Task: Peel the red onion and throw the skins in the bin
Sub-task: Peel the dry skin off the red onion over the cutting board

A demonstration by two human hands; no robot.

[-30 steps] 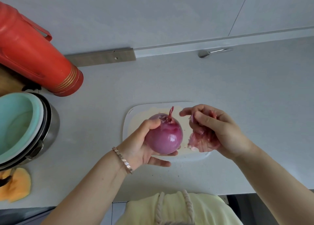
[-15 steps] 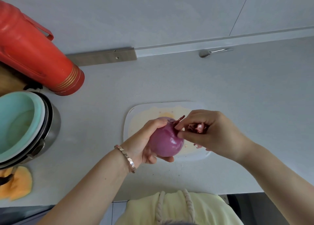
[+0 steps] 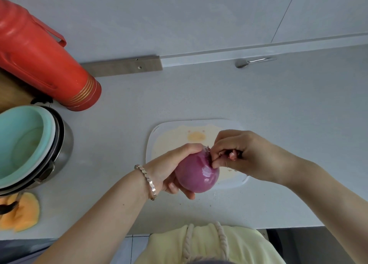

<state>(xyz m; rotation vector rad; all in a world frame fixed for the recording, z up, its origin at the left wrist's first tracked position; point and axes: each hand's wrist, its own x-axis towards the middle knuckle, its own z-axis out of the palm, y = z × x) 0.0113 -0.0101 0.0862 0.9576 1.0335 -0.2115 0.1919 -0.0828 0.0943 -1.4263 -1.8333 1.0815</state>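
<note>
Onion (image 3: 197, 172) sits cupped in our left hand (image 3: 169, 168), held above the near edge of the cutting board (image 3: 159, 132). Our right hand (image 3: 245, 154) pinches its top with thumb and forefinger, while peeled skins (image 3: 231, 155) stay bunched in that same palm.

Left side is blocked: red thermos (image 3: 41, 64) at back-left, stacked pots with the teal bowl (image 3: 25, 146) in front of it, orange peel (image 3: 20, 214) at the near-left desk edge. Centre is taken by the cutting board (image 3: 159, 132), with both hands and the onion (image 3: 196, 172) above its near edge. Open desk (image 3: 288, 108) to the right and behind the board; only a spoon (image 3: 253, 61) lies along the back wall.
</note>
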